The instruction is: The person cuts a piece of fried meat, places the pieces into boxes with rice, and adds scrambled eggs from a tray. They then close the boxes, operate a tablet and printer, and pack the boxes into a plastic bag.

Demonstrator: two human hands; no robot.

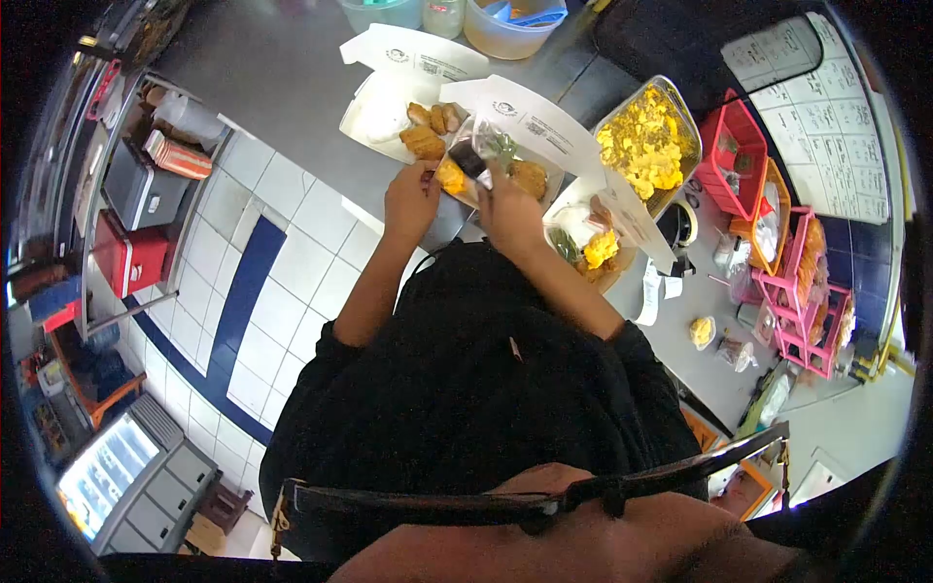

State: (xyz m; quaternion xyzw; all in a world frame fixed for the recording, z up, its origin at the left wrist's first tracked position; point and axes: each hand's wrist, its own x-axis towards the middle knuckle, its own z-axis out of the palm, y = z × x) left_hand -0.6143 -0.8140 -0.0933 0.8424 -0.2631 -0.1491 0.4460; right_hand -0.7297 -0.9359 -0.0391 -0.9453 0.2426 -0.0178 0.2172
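Three white cardboard food boxes with raised lids stand in a row on the counter. My left hand (pixel 413 201) is closed at the near left edge of the middle box (pixel 556 189), its fingertips partly hidden. My right hand (pixel 512 209) reaches over that box, its fingers pinched on a small dark packet (pixel 466 158) with a whitish edge. The middle box also holds scrambled egg (pixel 450 178), greens (pixel 501 146) and a fried piece (pixel 529 178). Fried chicken (pixel 424 142) and rice (pixel 384 117) fill the left box. Rice, greens and egg (pixel 601 249) lie in the right box.
A metal tray (pixel 696 146) of scrambled egg stands behind the right box. Plastic tubs (pixel 515 39) line the counter's back. Red and pink baskets (pixel 731 160) with packets stand to the right, near a paper strip (pixel 650 291). A shelf (pixel 146 209) and tiled floor are at left.
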